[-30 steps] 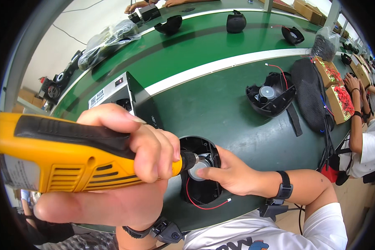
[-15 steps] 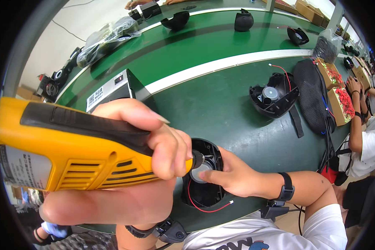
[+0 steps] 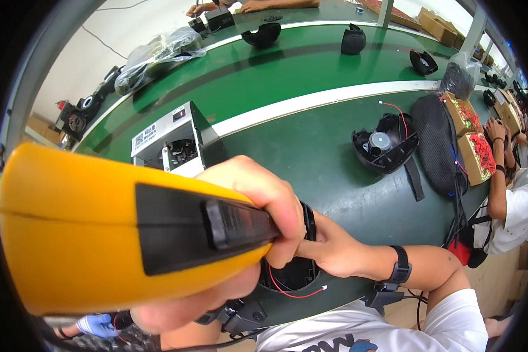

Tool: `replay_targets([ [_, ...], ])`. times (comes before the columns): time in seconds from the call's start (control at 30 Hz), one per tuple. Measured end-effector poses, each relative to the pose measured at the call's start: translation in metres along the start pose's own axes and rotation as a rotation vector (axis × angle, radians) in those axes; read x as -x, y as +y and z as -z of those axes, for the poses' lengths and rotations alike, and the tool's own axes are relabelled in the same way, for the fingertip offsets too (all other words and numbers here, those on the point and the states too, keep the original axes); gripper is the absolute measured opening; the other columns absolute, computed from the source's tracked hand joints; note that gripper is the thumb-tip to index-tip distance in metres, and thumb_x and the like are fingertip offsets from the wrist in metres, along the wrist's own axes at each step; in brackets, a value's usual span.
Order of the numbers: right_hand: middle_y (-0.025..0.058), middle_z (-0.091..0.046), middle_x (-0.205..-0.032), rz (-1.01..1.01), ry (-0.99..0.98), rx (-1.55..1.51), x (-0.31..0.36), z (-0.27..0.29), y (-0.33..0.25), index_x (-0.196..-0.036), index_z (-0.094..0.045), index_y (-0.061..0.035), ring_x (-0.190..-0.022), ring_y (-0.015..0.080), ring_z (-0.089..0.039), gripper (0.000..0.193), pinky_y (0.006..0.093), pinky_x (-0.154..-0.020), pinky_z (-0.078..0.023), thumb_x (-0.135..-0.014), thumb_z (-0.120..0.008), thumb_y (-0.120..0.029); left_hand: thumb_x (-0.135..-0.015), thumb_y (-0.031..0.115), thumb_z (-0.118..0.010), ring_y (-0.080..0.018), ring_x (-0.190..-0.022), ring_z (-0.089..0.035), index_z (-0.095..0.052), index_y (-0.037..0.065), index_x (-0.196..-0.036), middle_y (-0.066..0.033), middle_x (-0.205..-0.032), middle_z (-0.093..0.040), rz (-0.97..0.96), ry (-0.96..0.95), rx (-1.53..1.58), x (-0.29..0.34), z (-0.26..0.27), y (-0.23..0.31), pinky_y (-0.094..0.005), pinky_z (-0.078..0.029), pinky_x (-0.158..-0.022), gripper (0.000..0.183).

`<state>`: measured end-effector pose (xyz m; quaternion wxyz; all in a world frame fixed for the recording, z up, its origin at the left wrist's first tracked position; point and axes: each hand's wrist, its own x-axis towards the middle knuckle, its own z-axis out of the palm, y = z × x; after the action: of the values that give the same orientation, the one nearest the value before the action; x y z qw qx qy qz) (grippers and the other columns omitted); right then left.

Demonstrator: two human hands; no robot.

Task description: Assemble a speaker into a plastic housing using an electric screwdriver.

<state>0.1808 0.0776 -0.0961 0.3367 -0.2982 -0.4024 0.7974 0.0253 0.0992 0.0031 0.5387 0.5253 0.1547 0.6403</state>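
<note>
fingers [image 3: 286,214] clamped | left hand [image 3: 255,183]: 1 yellow driver [image 3: 126,232] | right hand [image 3: 335,247]: 1 black shell [image 3: 292,276]

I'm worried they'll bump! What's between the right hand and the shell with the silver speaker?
Only bare green table lies between the right hand and that shell, in the head view.

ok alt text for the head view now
A left hand grips a yellow power tool pointed toward a black housing that the right hand holds on a green table. A second housing with a round speaker sits farther right.
</note>
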Motion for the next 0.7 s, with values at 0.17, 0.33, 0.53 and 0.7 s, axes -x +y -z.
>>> replay_targets([
  [0.17, 0.0044, -0.057, -0.109, -0.043, -0.02, -0.001, -0.003, -0.003, -0.012, -0.132, -0.045, -0.0004, -0.099, 0.0104, -0.055, 0.047, 0.0268, -0.087, -0.047, -0.088, -0.062, -0.004, -0.057, 0.098, -0.041, -0.0138, -0.042, -0.049, -0.054, 0.005, -0.084, 0.0003, -0.056, -0.053, 0.018, -0.267, 0.116, -0.017, 0.013, 0.0, -0.0287, -0.042, -0.049, 0.097],
  [0.33, 0.0079, -0.06, -0.112, -0.274, 0.028, 0.038, -0.008, -0.015, -0.034, -0.133, -0.044, -0.0025, -0.097, 0.0175, -0.063, 0.049, 0.0366, -0.078, -0.057, -0.088, -0.063, -0.01, -0.062, 0.098, -0.034, -0.0111, -0.044, -0.048, -0.047, -0.003, -0.122, 0.0032, -0.056, -0.05, -0.162, -0.076, -0.1, -0.012, 0.006, 0.066, -0.0296, -0.046, -0.051, 0.118],
  [0.53, 0.0116, -0.066, -0.106, -0.134, 0.232, 0.189, -0.05, 0.012, -0.124, -0.12, -0.053, -0.0032, -0.096, 0.0247, -0.067, 0.031, 0.0439, -0.083, -0.057, -0.09, -0.054, -0.012, -0.085, 0.063, -0.059, -0.0265, -0.11, -0.053, -0.041, -0.005, -0.137, -0.0138, -0.127, -0.052, -0.346, 0.375, -0.441, 0.032, 0.025, 0.115, -0.0391, -0.042, -0.097, 0.087],
  [0.7, 0.0113, -0.069, -0.092, 0.07, 0.34, 0.203, -0.154, 0.07, -0.163, -0.103, -0.061, -0.0003, -0.082, 0.0235, -0.07, 0.025, 0.0432, -0.07, -0.06, -0.094, -0.057, -0.023, -0.074, 0.02, -0.079, -0.0278, -0.107, -0.052, -0.06, 0.004, -0.107, -0.012, -0.109, -0.055, -0.309, 0.773, -1.797, 0.148, 0.076, 0.161, -0.0393, -0.039, -0.096, 0.042],
])
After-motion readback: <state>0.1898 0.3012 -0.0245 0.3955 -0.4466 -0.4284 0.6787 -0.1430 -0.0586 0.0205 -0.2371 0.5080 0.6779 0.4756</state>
